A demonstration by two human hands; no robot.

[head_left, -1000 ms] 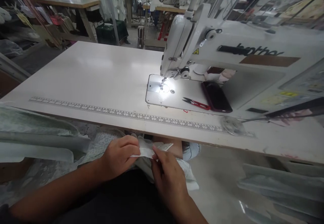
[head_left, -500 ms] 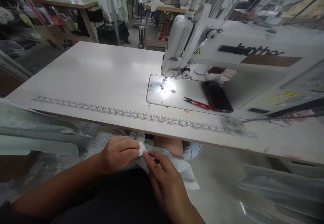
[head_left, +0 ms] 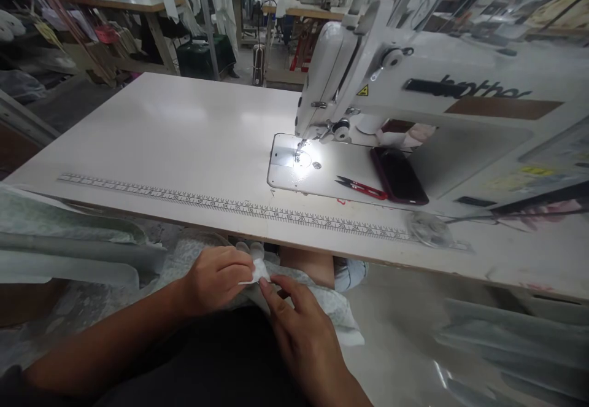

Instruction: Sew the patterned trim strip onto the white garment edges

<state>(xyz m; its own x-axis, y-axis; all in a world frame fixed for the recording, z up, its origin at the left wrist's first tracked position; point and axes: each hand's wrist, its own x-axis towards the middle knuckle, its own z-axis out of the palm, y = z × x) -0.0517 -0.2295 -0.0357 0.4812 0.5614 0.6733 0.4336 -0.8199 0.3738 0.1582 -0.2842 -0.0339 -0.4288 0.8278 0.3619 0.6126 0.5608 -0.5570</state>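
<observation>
Below the table's front edge, over my lap, my left hand [head_left: 221, 277] is closed on one side of a small piece of white fabric [head_left: 260, 270]. My right hand [head_left: 299, 318] pinches the lower right corner of that fabric between thumb and forefinger. Pale, faintly patterned cloth [head_left: 329, 299] lies over my lap beneath both hands. Part of the white piece is hidden behind my left fingers. Beyond the hands stands a white sewing machine [head_left: 331, 81], its lamp lit over the metal needle plate [head_left: 283, 161].
A ruler strip [head_left: 230, 205] runs along the front of the white table [head_left: 184, 124]. Red-handled thread snips [head_left: 361, 187] and a dark phone [head_left: 399, 175] lie by the machine. A clear round object [head_left: 430, 229] sits farther right. Pale cloth [head_left: 69, 229] hangs at the left.
More of the white fabric shows between my hands, spread slightly wider. Both hands stay almost in place. The view has shifted slightly.
</observation>
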